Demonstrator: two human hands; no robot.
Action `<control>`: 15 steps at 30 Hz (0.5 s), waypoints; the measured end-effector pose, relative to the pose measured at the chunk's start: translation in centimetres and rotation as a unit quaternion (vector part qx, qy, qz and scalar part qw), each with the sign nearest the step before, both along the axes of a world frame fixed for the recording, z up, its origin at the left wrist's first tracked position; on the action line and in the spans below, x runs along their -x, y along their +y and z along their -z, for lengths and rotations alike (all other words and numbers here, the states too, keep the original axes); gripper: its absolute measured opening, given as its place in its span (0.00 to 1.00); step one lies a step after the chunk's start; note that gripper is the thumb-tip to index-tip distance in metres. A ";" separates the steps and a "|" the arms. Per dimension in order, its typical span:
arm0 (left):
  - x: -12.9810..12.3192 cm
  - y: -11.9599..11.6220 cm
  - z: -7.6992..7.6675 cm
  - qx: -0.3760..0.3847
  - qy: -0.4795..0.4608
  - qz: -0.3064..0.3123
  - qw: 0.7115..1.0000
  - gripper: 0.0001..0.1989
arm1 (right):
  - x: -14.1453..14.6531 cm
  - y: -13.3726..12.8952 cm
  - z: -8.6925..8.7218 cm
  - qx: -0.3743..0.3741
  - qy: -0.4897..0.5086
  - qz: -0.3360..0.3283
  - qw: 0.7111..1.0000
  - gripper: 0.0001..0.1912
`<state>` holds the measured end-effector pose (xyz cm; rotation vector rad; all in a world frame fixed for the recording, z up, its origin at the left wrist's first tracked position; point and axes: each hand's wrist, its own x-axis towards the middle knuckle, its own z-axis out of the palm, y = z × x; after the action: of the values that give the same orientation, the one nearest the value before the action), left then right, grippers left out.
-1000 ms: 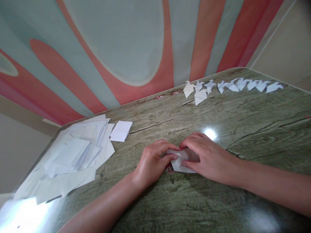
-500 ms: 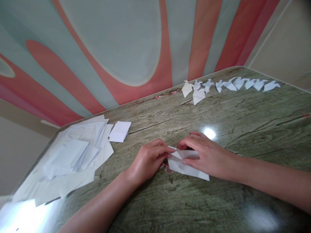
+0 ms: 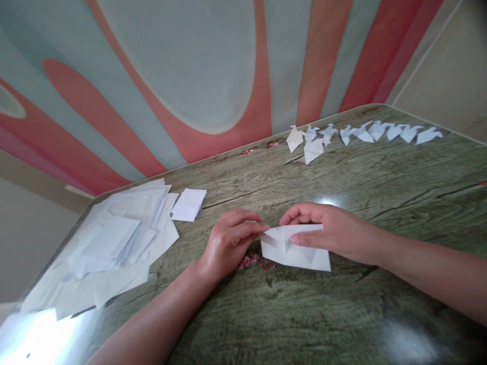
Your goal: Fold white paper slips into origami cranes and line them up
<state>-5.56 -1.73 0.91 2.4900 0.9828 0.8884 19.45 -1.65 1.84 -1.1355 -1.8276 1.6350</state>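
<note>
A partly folded sheet of white paper (image 3: 300, 256) is held just over the wood-grain table between both hands. My left hand (image 3: 232, 241) pinches its upper left corner with thumb and fingertips. From the right, my right hand (image 3: 323, 228) grips the paper, thumb on the near face and the other fingers behind it, partly hidden. Creases run across the paper near the right thumb, and its upper left part is bent into a slanting flap.
A heap of white paper sheets (image 3: 125, 284) covers the table's left side, with a small folded stack (image 3: 189, 205) beside it. Several folded paper birds (image 3: 376, 132) line the back right edge. Behind the table (image 3: 243, 324) rises a striped red and grey wall covering (image 3: 205, 66).
The paper has been raised slightly and its flap opened out, so more of its face shows. My right hand has shifted a little up and right; my left hand still pinches the corner.
</note>
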 end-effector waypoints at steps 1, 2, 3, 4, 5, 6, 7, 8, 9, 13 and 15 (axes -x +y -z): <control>0.0 0.0 0.0 -0.004 -0.004 -0.006 1.000 0.11 | -0.1 0.1 0.2 0.017 0.017 -0.002 1.000 0.13; 0.0 0.0 0.0 -0.008 -0.007 -0.012 1.000 0.11 | -0.1 0.2 0.3 0.030 0.032 -0.003 0.999 0.13; 0.1 0.1 0.0 -0.011 -0.008 -0.019 1.000 0.11 | -0.2 0.4 0.5 0.040 0.043 0.000 0.998 0.14; 0.1 0.2 0.0 -0.015 -0.008 -0.025 1.000 0.11 | -0.3 0.5 0.7 0.047 0.051 0.004 0.998 0.15; 0.2 0.2 0.1 -0.018 -0.008 -0.029 0.999 0.11 | -0.4 0.6 0.8 0.050 0.056 0.011 0.997 0.15; 0.2 0.3 0.1 -0.021 -0.007 -0.032 0.999 0.11 | -0.4 0.7 0.9 0.050 0.058 0.020 0.997 0.16; 0.3 0.3 0.2 -0.024 -0.005 -0.033 0.999 0.11 | -0.5 0.8 0.9 0.046 0.056 0.028 0.997 0.16; 0.3 0.4 0.2 -0.028 -0.002 -0.034 0.999 0.11 | -0.5 0.9 0.9 0.037 0.050 0.034 0.997 0.16; 0.3 0.4 0.2 -0.032 0.002 -0.033 0.999 0.10 | -0.5 1.0 0.9 0.021 0.039 0.036 0.998 0.15; 0.3 0.4 0.3 -0.049 0.046 -0.018 0.998 0.09 | -0.4 0.8 0.4 -0.088 -0.037 0.000 0.995 0.11; 0.2 0.3 0.3 -0.058 0.074 -0.005 0.996 0.09 | -0.3 0.6 0.4 -0.133 -0.058 -0.025 0.989 0.13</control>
<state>-5.76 -1.47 0.65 2.6839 1.0178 0.7934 19.76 -1.06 1.46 -1.0927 -2.0898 1.3245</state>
